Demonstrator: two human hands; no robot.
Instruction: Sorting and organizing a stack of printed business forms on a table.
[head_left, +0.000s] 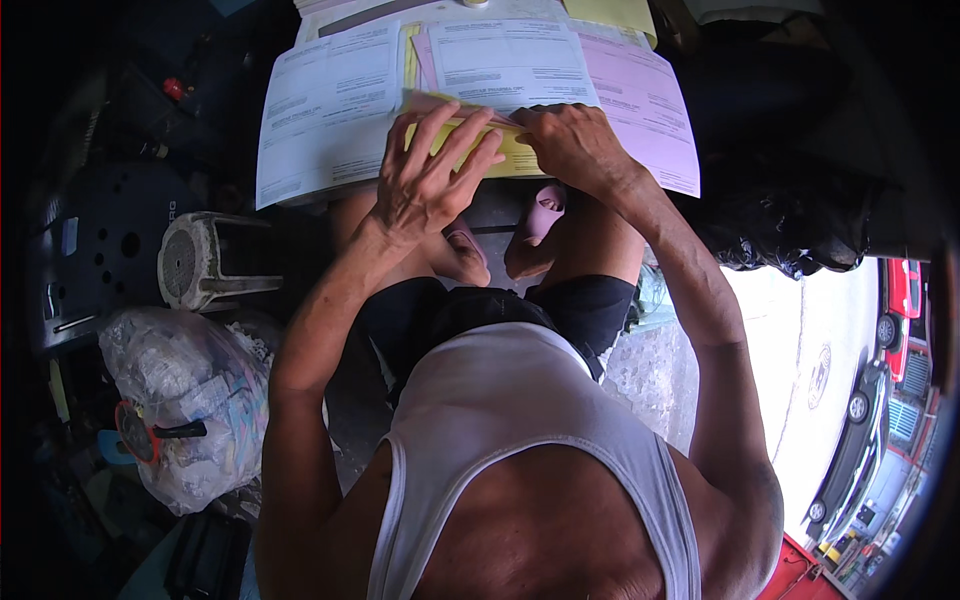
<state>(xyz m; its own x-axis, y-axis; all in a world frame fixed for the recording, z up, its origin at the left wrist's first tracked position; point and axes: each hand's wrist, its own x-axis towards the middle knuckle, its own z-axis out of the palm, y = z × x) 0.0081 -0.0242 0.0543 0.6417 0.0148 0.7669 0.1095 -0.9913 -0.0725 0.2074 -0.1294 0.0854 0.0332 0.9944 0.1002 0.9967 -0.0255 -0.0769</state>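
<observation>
Printed paper forms lie in rows on the table before me. A stack of white forms (330, 112) is at the left, more white forms (514, 60) are in the middle, and pink forms (637, 97) lie at the right. My left hand (427, 169) has its fingers spread over a pink sheet (429, 100) and a yellow form (517, 156) at the near middle. With curled fingers, my right hand (577, 146) grips the right end of the pink sheet's raised edge. Its fingertips are partly hidden, as is the paper under my left palm.
A plastic stool (184, 262) lies on its side at the left, with a stuffed clear plastic bag (195, 397) nearer me. Black plastic bags (787, 217) sit at the right. Beyond are a pale roadway (795, 360) and parked cars (851, 442). Yellow paper (611, 16) lies at the table's far side.
</observation>
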